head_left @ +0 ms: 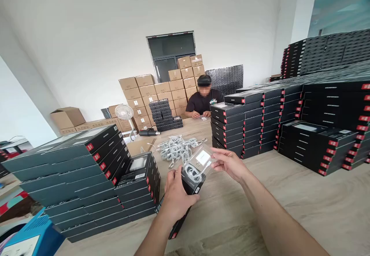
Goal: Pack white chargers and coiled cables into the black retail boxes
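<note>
My left hand (178, 194) is closed round a narrow black box (181, 222), which tilts away from me over the table. My right hand (229, 163) pinches the right edge of a clear plastic tray (208, 153). In that tray sit a white block (203, 157), which looks like a charger, and a coiled white cable (193, 173). The coil's end lies over the top of the black box, close to my left fingers. Whether the tray rests on the box or is partly inside it I cannot tell. Just beyond lies a tangled pile of white cables (177, 148).
Stacks of black boxes stand at the left (83, 179) and right (245, 125) on the wooden table (237, 217). Across it sits a co-worker (212, 96). A heat gun (148, 132), a white fan (124, 112), a blue device (37, 235) and brown cartons (144, 100) are also there.
</note>
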Demonstrator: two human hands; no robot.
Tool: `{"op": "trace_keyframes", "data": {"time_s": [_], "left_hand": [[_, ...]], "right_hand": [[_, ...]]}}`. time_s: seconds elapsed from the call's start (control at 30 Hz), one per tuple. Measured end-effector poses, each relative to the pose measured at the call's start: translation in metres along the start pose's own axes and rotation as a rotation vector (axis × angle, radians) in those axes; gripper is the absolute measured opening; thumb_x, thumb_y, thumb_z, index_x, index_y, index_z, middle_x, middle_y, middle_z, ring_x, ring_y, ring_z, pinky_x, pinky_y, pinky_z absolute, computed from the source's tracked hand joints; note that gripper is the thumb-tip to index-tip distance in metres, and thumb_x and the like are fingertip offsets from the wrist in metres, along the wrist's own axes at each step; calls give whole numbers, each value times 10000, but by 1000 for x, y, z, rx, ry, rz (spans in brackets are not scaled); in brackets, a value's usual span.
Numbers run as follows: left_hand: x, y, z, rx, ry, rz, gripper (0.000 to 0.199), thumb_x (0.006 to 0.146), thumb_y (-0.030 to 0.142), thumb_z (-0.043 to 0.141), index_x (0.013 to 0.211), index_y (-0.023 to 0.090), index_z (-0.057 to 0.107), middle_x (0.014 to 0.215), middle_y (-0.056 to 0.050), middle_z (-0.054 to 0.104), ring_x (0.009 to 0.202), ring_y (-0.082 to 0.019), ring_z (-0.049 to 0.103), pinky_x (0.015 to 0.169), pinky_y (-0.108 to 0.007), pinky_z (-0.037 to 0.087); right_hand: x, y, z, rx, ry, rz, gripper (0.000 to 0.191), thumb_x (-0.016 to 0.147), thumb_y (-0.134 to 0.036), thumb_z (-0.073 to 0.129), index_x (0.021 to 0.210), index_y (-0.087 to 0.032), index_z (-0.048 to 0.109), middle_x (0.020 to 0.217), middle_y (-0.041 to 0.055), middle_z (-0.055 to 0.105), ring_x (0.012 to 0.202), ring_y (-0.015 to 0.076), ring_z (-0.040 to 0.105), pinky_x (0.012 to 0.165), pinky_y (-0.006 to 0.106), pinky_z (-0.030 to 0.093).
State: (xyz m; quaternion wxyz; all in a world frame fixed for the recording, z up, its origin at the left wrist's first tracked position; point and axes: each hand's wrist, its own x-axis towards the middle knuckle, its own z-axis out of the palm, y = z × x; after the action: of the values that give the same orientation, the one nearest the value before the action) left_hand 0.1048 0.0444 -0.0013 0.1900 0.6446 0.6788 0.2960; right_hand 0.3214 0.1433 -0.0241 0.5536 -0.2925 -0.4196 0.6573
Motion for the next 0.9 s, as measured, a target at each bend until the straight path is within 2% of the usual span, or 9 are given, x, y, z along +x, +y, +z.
{"op": "trace_keyframes", "data": {"time_s": [0.13,0.3,0.4,0.5,0.63,0.7,0.8,0.9], "left_hand": [[-1,9,-5,-139,-73,4,1073,594,319,767,1523,204,244,1439,-155,343,1389,-348,362,1154,-430,282],[0,12,-7,-208,-123,31,1076,581,290,777,1516,227,249,1504,-144,285,1424,-343,325,1168,-432,264],[1,10,-3,-190,-154,67,1133,576,267,787,1538,251,189,1531,-143,257,1456,-337,266,1180,-442,237],[1,8,1,-175,-182,96,1083,587,249,770,1524,261,228,1479,-129,321,1415,-331,338,1158,-427,277],[4,6,5,-192,-77,136,963,624,259,742,1475,252,290,1421,-112,355,1364,-320,401,1137,-419,311],[6,5,6,-185,-44,149,946,640,262,732,1471,260,279,1409,-107,350,1347,-316,418,1126,-430,329],[9,6,5,-155,-51,193,931,647,251,724,1467,287,284,1401,-94,345,1329,-316,439,1117,-456,347],[12,10,3,-122,-71,275,898,632,221,731,1439,310,350,1359,-74,379,1291,-315,477,1104,-471,371]], "right_hand": [[-5,-10,-2,210,-124,26,316,893,-372,642,1134,-182,719,767,38,720,598,161,714,449,220,546],[-3,-11,-6,240,-132,0,307,801,-251,754,1100,-183,737,755,9,705,548,111,671,423,168,506],[-1,-7,-7,217,-146,22,291,779,-235,770,1060,-158,754,741,12,693,542,97,647,450,175,514],[0,-3,-3,198,-190,64,337,745,-203,782,1078,-151,756,729,11,683,549,89,624,460,174,494],[-4,-1,6,115,-219,23,430,735,-204,807,1157,-224,726,916,19,708,654,77,609,490,146,469],[-7,-2,8,34,-272,16,480,744,-242,817,1207,-270,694,1011,13,700,677,70,591,480,130,450],[-10,-1,5,-102,-408,110,503,703,-281,854,1181,-270,697,1021,17,695,736,99,613,501,142,484],[-12,0,3,-181,-454,178,530,595,-243,907,1090,-252,719,984,20,702,835,161,653,552,184,552]]}}
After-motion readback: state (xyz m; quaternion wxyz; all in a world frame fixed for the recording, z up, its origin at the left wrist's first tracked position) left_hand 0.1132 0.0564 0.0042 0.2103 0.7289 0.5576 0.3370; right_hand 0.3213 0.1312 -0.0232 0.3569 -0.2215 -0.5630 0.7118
